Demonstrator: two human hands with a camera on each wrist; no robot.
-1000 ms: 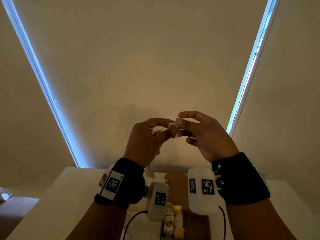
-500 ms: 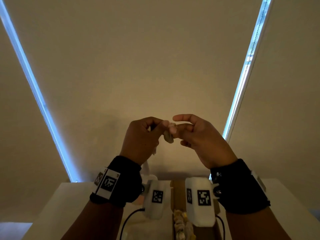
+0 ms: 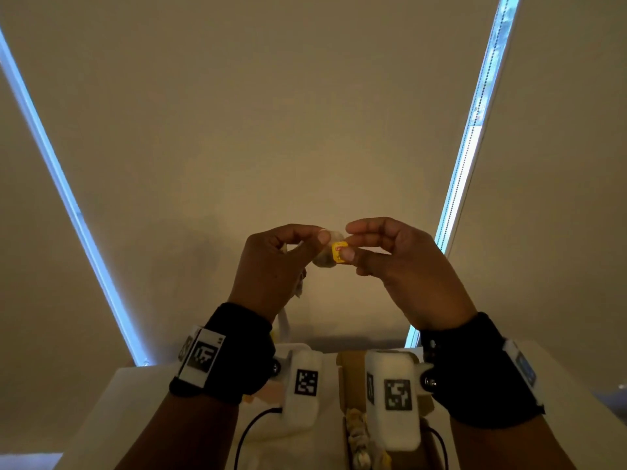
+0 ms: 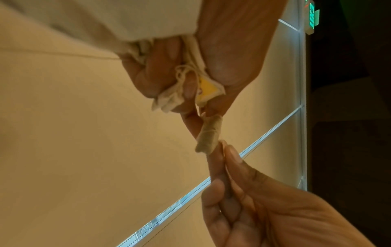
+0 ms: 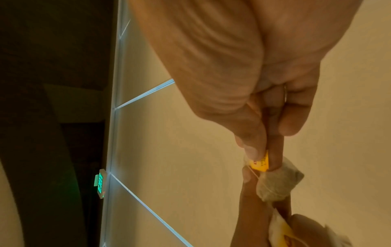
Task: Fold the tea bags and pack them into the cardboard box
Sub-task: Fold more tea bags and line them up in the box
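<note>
Both hands are raised in front of the blind, well above the table. A folded tea bag hangs between them. My left hand pinches its top between thumb and forefinger and also holds more tea bags with a yellow tag bunched in its palm. My right hand pinches the bag's yellow tag between thumb and fingers, its string running to the bag. The cardboard box stands below on the table, with several folded tea bags inside.
A white table lies at the bottom, partly hidden by my wrists and their white camera units. A beige blind fills the background, with bright window strips at both sides. A black cable trails over the table.
The head view has tilted up slightly. The tea bag between my fingertips has turned, and its yellow tag now shows under my right thumb. Both hands stay raised close together.
</note>
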